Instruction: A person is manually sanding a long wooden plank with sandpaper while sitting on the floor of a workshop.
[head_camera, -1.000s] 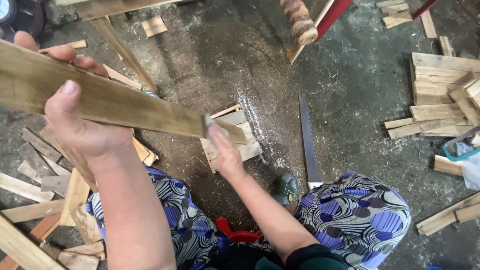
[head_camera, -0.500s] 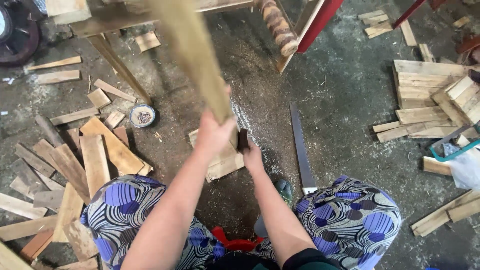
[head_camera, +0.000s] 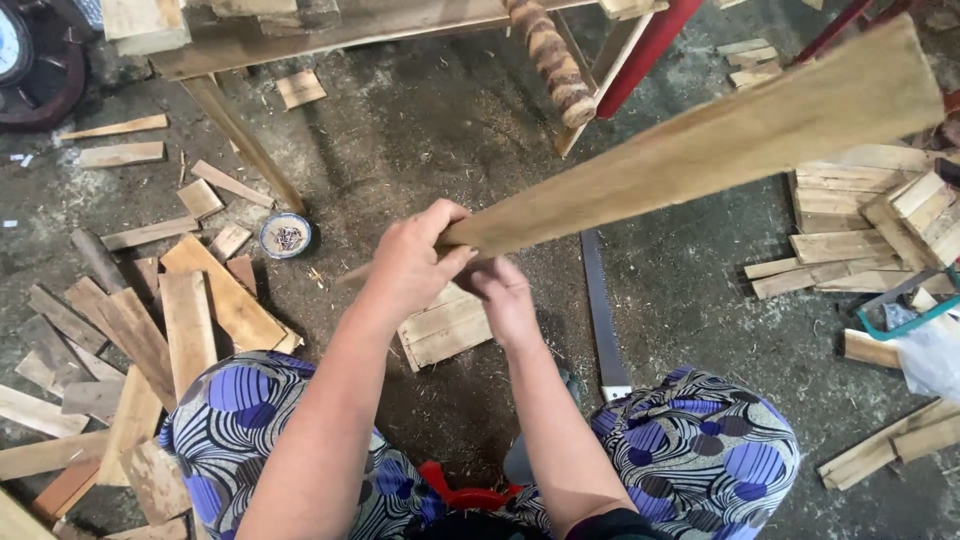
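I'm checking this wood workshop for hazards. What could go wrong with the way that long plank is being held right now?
1. Both hands, left and right, grip the long plank at one end only, so its free end could tip or swing into the red table leg.
2. A handsaw lies on the floor beside the knee; a dropped plank or a shifted leg might hit its blade.
3. The rough wood may leave splinters in bare palms.
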